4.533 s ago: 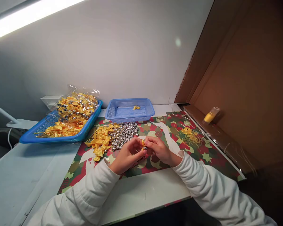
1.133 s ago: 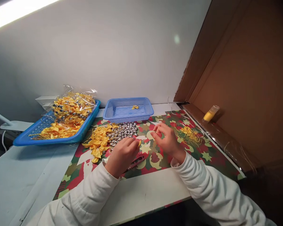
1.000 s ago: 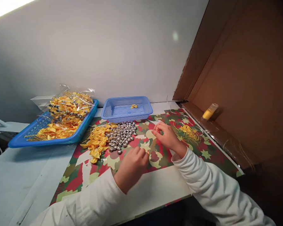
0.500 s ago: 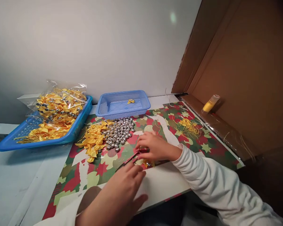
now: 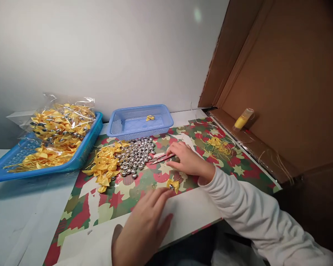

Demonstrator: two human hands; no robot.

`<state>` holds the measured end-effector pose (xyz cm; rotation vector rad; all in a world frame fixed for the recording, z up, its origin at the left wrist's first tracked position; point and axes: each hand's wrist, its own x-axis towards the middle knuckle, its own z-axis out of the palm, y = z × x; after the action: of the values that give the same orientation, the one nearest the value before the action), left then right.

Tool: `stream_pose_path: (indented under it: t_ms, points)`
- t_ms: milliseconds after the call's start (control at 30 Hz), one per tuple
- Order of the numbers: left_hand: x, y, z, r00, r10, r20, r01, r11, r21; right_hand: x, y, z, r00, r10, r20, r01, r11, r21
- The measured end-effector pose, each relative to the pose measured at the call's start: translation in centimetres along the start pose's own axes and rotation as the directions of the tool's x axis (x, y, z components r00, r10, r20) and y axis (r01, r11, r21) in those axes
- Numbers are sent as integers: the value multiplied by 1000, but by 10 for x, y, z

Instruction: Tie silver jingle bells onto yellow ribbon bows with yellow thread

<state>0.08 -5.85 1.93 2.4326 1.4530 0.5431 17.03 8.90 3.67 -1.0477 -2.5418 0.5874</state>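
Observation:
Pink tweezers (image 5: pixel 161 159) with pointed metal tips lie low over the patterned sheet. My right hand (image 5: pixel 186 159) has its fingers and thumb around their back end, just right of a pile of silver bells (image 5: pixel 137 155). A yellow ribbon bow with a silver bell (image 5: pixel 173 185) rests on the sheet near its front edge. Just in front of this bow is my left hand (image 5: pixel 148 216), empty, fingers stretched and thumb apart. Yellow ribbon bows (image 5: pixel 105 164) are heaped left of the bells.
A blue basket (image 5: pixel 166 127) at the back holds one bow. On the left, a larger blue tray (image 5: pixel 80 159) carries bagged and loose bows. Yellow cords (image 5: pixel 220 146) lie at right, by a yellow-filled tube (image 5: pixel 243 119) on a cardboard ledge (image 5: pixel 266 157).
My right hand has moved up and away from the bow with the tweezers, uncovering the bow. My left hand has drawn back slightly toward me. The view has shifted a little.

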Motion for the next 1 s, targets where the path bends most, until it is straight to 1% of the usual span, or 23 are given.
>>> stream_pose_path:
  t_ms: [33, 100, 133, 200, 267, 333, 433, 567, 633, 733, 767, 833, 933, 1000]
  points:
    - [5, -4, -3, 998, -48, -30, 48, 999, -3, -4, -2, -5, 996, -34, 83, 31, 999, 36]
    - [16, -12, -7, 992, -126, -31, 125, 992, -29, -12, -7, -10, 965, -78, 251, 62, 996, 70]
    - [21, -16, -7, 989, -147, -12, 146, 988, -59, -15, -9, -9, 951, -85, 297, 70, 996, 59]
    - [30, -23, -5, 986, -164, 38, 168, 978, -124, -20, -13, -1, 950, -73, 303, 76, 997, 2]
    - [36, -28, -1, 984, -167, 63, 177, 966, -190, -21, -16, 9, 961, -71, 266, 83, 996, -37]
    - [37, -31, 2, 982, -182, 54, 190, 949, -253, -20, -16, 17, 966, -85, 245, 90, 996, -12]
    - [37, -32, 4, 975, -223, 16, 217, 925, -313, -17, -13, 19, 969, -116, 218, 88, 987, 134]
    - [38, -31, 0, 967, -256, -7, 240, 917, -318, -18, -11, 16, 977, -151, 151, 99, 947, 304]
    - [39, -29, -1, 956, -292, -23, 268, 903, -335, -18, -12, 16, 981, -187, 56, 156, 924, 350]
    - [39, -28, -3, 933, -360, -13, 316, 835, -450, -18, -16, 17, 965, -209, -156, 253, 896, 365]
    - [39, -28, -4, 928, -372, 1, 321, 801, -505, -18, -17, 18, 955, -204, -217, 274, 887, 372]
    - [38, -29, -6, 926, -377, 23, 313, 733, -603, -18, -20, 21, 943, -166, -290, 279, 867, 412]
    - [37, -30, -7, 925, -378, 31, 293, 661, -691, -17, -22, 27, 941, -83, -327, 246, 833, 496]
    - [37, -31, -8, 923, -383, 41, 292, 627, -722, -17, -22, 31, 946, -27, -322, 211, 806, 553]
